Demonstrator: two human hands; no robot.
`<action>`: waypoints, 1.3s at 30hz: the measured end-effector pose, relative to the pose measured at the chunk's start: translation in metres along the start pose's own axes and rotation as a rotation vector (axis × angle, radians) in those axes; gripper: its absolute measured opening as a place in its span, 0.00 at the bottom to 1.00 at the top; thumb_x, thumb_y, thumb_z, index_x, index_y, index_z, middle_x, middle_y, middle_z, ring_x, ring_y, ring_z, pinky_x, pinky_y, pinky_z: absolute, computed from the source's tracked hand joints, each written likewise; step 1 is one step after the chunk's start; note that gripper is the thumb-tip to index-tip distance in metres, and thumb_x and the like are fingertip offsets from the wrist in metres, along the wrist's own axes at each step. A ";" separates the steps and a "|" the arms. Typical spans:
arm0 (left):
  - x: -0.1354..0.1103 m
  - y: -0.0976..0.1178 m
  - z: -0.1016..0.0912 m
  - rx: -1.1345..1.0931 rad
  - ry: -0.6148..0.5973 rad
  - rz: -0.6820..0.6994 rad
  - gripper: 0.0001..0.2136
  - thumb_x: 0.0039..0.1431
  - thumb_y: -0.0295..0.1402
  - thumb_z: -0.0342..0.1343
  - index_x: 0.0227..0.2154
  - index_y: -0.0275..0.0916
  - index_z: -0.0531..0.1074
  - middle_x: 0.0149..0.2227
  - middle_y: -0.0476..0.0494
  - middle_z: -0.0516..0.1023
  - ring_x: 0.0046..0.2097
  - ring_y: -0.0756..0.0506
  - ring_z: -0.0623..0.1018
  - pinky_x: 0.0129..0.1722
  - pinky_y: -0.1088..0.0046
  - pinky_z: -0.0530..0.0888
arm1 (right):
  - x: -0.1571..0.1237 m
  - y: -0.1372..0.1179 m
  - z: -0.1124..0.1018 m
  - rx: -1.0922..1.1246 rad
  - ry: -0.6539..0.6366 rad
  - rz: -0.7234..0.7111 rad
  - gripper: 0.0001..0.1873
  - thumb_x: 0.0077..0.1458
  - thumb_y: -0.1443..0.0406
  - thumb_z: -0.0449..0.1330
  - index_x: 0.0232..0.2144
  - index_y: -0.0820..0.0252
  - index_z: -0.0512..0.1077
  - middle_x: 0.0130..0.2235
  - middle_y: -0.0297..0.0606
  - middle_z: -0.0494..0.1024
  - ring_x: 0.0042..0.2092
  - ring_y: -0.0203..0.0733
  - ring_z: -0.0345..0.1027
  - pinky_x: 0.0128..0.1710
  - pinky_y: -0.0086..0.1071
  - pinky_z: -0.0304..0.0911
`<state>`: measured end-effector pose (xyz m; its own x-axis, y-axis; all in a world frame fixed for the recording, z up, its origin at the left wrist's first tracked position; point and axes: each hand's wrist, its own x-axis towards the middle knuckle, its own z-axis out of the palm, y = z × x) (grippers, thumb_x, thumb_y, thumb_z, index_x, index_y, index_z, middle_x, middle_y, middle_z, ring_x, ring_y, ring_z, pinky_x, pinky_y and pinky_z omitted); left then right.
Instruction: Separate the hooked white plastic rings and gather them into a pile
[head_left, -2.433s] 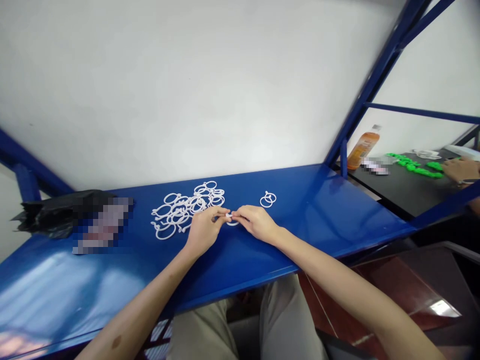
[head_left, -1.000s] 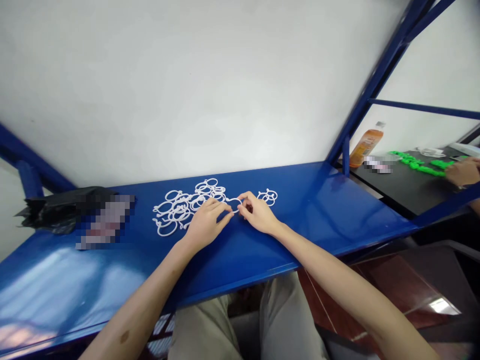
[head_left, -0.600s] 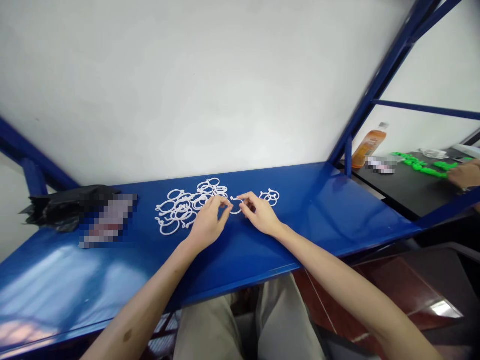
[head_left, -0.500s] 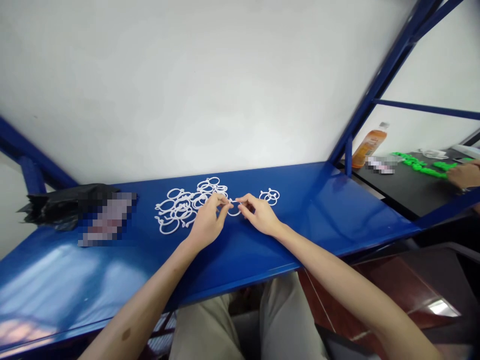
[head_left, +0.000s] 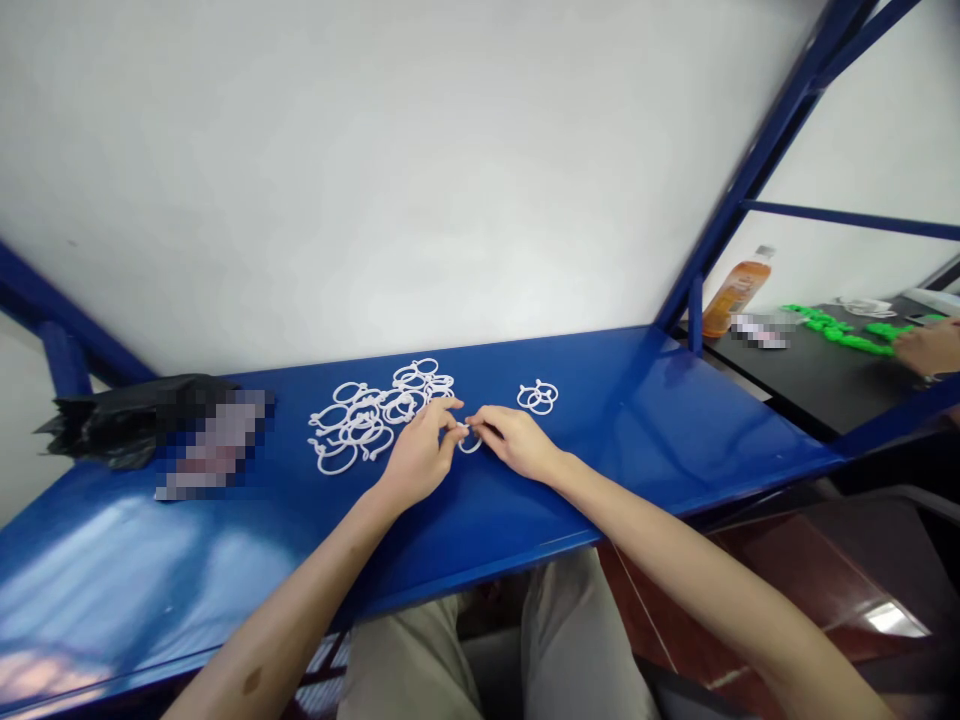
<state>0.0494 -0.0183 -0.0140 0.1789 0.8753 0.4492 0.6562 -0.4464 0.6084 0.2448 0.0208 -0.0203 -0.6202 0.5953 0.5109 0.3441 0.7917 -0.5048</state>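
Between my two hands is a white plastic curtain ring (head_left: pixel 470 446), low over the blue table, its upper part partly hidden by fingers. My right hand (head_left: pixel 517 438) pinches the ring's top between thumb and fingertips. The thumb of my left hand (head_left: pixel 424 447) is against the ring's upper left, with the index finger raised off it; the other fingertips are hidden. Left of my left hand lies a loose heap of several similar white rings (head_left: pixel 362 428). Beyond my right hand, a small group of rings (head_left: pixel 538 398) overlaps on the table.
The blue table (head_left: pixel 480 520) meets a pale wall at the back. A black plastic bag (head_left: pixel 127 415) and a blurred-out packet (head_left: pixel 214 450) lie at left. Past a blue frame post (head_left: pixel 696 315), a bottle (head_left: pixel 739 295), green pieces (head_left: pixel 832 328) and another person's hand (head_left: pixel 930 350) are on a black table.
The ring and both hands have come slightly nearer to me. My left index finger has lifted away from the thumb, and my right fingertips have closed in at the ring's top.
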 end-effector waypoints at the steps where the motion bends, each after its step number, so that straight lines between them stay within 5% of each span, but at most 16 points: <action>1: 0.001 -0.001 0.001 0.010 -0.009 0.004 0.05 0.64 0.33 0.49 0.41 0.42 0.67 0.45 0.42 0.79 0.45 0.43 0.80 0.48 0.63 0.73 | 0.001 0.001 0.002 -0.015 0.001 0.005 0.08 0.68 0.67 0.52 0.41 0.57 0.71 0.41 0.38 0.80 0.42 0.39 0.74 0.43 0.31 0.67; 5: 0.005 -0.006 0.000 0.119 -0.024 0.020 0.13 0.66 0.39 0.50 0.51 0.42 0.66 0.42 0.44 0.80 0.50 0.41 0.77 0.51 0.61 0.72 | 0.005 0.007 -0.001 -0.151 0.093 0.091 0.08 0.68 0.66 0.53 0.43 0.56 0.73 0.42 0.38 0.79 0.44 0.40 0.74 0.44 0.31 0.67; 8: 0.010 -0.015 -0.009 0.354 0.033 0.018 0.17 0.66 0.41 0.50 0.54 0.39 0.66 0.45 0.40 0.78 0.53 0.37 0.73 0.53 0.57 0.70 | 0.005 0.015 -0.019 -0.356 0.231 0.282 0.10 0.67 0.65 0.54 0.44 0.55 0.75 0.44 0.40 0.77 0.44 0.42 0.72 0.42 0.33 0.66; 11: 0.011 -0.027 -0.019 0.637 0.043 -0.035 0.18 0.64 0.41 0.53 0.51 0.35 0.70 0.50 0.33 0.75 0.54 0.31 0.70 0.54 0.51 0.68 | 0.002 0.028 -0.041 -0.529 0.289 0.488 0.11 0.66 0.67 0.54 0.44 0.57 0.76 0.45 0.43 0.76 0.45 0.47 0.70 0.43 0.37 0.66; 15: 0.009 -0.036 -0.026 0.756 -0.055 -0.076 0.12 0.63 0.39 0.53 0.42 0.38 0.75 0.46 0.35 0.76 0.51 0.31 0.70 0.51 0.52 0.69 | -0.002 0.041 -0.053 -0.633 0.295 0.618 0.16 0.62 0.68 0.57 0.51 0.61 0.73 0.46 0.48 0.76 0.47 0.52 0.68 0.47 0.43 0.65; 21: 0.008 -0.033 -0.022 0.714 -0.012 -0.045 0.08 0.64 0.33 0.50 0.39 0.40 0.74 0.43 0.37 0.77 0.49 0.33 0.70 0.48 0.53 0.68 | 0.000 0.036 -0.046 -0.586 0.379 0.492 0.16 0.62 0.65 0.58 0.51 0.62 0.72 0.44 0.46 0.77 0.47 0.54 0.65 0.49 0.45 0.64; 28: 0.008 -0.024 -0.020 0.565 0.057 0.006 0.05 0.64 0.33 0.51 0.36 0.40 0.71 0.40 0.40 0.78 0.46 0.36 0.71 0.47 0.55 0.68 | 0.004 0.025 -0.030 -0.408 0.295 0.274 0.10 0.63 0.65 0.57 0.46 0.59 0.73 0.41 0.42 0.77 0.47 0.51 0.65 0.51 0.44 0.65; 34: 0.005 -0.014 -0.008 0.263 -0.127 0.170 0.05 0.64 0.30 0.51 0.41 0.42 0.70 0.42 0.45 0.77 0.44 0.42 0.74 0.46 0.63 0.71 | 0.002 0.004 -0.014 -0.230 -0.005 0.084 0.21 0.65 0.66 0.56 0.59 0.52 0.66 0.50 0.41 0.72 0.43 0.40 0.71 0.44 0.34 0.69; 39: 0.001 -0.015 -0.002 0.122 -0.216 0.158 0.06 0.65 0.30 0.51 0.42 0.43 0.70 0.43 0.46 0.77 0.44 0.45 0.77 0.45 0.67 0.73 | 0.002 0.004 -0.008 -0.189 -0.067 0.041 0.15 0.63 0.71 0.55 0.50 0.54 0.72 0.46 0.38 0.76 0.45 0.39 0.72 0.45 0.31 0.67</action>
<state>0.0388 -0.0110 -0.0213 0.4292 0.8216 0.3751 0.6885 -0.5664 0.4528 0.2500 0.0261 -0.0157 -0.6460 0.6224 0.4420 0.4924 0.7822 -0.3817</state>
